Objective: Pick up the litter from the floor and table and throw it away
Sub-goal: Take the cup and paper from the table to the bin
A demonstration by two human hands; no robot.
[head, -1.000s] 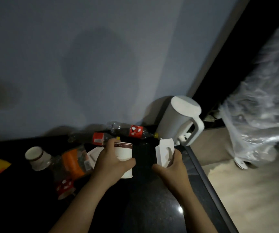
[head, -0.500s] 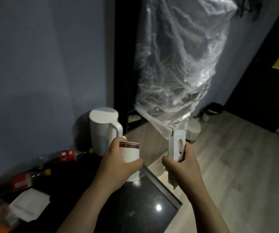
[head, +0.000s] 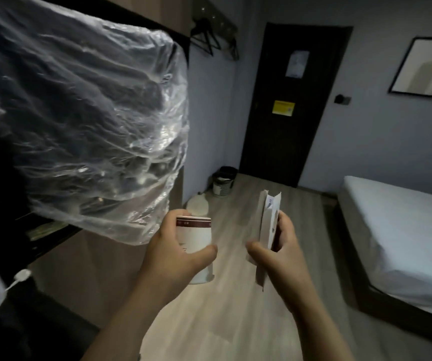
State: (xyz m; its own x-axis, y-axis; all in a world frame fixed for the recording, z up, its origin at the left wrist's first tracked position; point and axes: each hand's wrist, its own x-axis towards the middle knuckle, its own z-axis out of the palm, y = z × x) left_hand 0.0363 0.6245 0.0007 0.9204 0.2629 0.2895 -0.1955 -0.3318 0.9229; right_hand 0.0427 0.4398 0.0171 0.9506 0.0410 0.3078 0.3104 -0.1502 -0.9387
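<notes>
1. The view has swung off the table toward the door (head: pixel 287 105) and bed (head: pixel 402 230).
2. Left hand (head: pixel 176 254) grips the paper cup (head: pixel 196 235).
3. Right hand (head: pixel 280 246) pinches the flattened white carton (head: pixel 268 220), both above the floor (head: pixel 235 308).

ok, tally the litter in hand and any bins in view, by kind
paper cup: 1, held in the left hand
flattened white carton: 1, held in the right hand
waste bin: 1, on the floor by the door
Total: 3 (2 litter, 1 bin)
</notes>
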